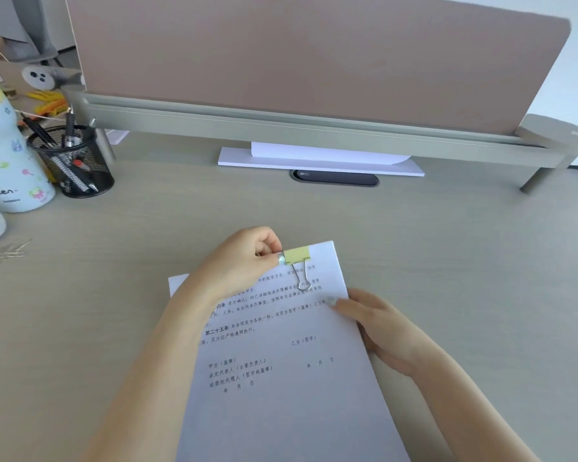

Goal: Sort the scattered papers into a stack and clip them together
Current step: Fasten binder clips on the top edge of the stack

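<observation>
Standing at the far left of the pale wood-grain table [447, 245], well to the left of the stack of white printed papers [281, 378], is a light blue bottle with cartoon prints and a yellow cap [5, 155], and touching its right side is a black wire-mesh pen cup [75, 165] holding several pens. Loose silver paper clips [9, 253] lie on the table below the bottle, left of the stack. The left hand [244, 261] lies over the stack's upper left part, its fingers curled, thumb and fingertips pinching the left end of a pale yellow binder clip with silver wire handles [297, 258]. That clip sits clamped on the stack's top edge, one wire handle folded flat onto the top sheet. The stack itself lies tilted on the table, close to the near edge, its far corner pointing right. The right hand [381, 331] grips the stack's right edge, thumb on top of the sheet and fingers curled under it. Behind the stack, a beige divider panel [314, 55] rises on a grey shelf, with white sheets [321, 158] beneath it.
</observation>
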The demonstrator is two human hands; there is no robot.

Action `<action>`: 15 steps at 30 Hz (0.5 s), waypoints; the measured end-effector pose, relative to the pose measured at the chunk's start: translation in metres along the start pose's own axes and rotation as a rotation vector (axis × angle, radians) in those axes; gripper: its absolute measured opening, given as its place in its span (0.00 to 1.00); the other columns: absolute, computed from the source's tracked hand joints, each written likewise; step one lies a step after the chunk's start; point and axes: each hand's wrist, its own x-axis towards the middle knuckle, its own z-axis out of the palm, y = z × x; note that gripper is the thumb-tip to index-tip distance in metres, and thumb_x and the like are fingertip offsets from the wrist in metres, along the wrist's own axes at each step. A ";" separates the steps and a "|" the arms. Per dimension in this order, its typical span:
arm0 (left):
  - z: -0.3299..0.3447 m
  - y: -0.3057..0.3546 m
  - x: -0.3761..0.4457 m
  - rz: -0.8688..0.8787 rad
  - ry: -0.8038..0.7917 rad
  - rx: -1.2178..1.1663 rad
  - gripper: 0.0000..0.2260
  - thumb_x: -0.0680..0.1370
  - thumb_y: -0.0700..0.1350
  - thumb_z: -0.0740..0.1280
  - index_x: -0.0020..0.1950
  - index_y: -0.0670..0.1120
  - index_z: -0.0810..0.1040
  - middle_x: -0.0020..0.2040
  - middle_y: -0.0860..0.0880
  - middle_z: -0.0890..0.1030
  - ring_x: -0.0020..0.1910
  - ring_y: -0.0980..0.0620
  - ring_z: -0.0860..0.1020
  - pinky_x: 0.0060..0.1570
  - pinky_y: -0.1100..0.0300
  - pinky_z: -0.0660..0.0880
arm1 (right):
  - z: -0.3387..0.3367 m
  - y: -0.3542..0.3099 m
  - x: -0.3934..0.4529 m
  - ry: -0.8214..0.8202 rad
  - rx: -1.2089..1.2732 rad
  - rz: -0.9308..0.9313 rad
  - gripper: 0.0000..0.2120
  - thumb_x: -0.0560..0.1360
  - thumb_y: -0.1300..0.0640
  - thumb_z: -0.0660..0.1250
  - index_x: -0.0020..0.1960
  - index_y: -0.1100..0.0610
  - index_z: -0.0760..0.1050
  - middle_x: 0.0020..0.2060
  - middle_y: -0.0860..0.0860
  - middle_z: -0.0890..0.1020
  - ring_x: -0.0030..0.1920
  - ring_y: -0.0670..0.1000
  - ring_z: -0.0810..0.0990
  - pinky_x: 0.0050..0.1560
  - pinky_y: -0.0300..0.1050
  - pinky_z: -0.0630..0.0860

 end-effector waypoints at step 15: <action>0.024 -0.033 -0.017 -0.338 0.231 -0.514 0.15 0.73 0.65 0.61 0.52 0.57 0.75 0.53 0.59 0.77 0.56 0.55 0.74 0.59 0.54 0.69 | -0.052 -0.008 0.007 0.442 0.204 -0.235 0.11 0.78 0.56 0.63 0.56 0.60 0.78 0.51 0.57 0.84 0.47 0.58 0.83 0.44 0.50 0.82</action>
